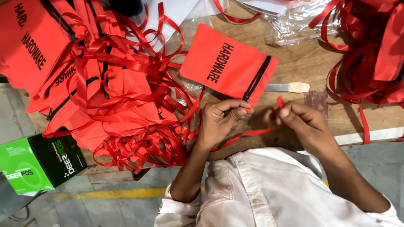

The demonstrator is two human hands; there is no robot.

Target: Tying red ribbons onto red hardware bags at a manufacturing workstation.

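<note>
The desk (303, 63) edge runs just in front of the person's chest, and both hands work over the narrow bare strip of wood beside it. A heap of red pouches and ribbons (105, 84) crowds the left side, and more red ribbon (370, 54) fills the right corner. The left hand (219, 122) pinches the corner of a flat red pouch (227, 67) with a black zipper along its near edge. The right hand (303, 124) pinches a thin, glossy red ribbon (248, 135) whose end sticks up above the fingers and whose length trails left under the left hand. A pale-handled blade (288, 87) lies just beyond the pouch.
</note>
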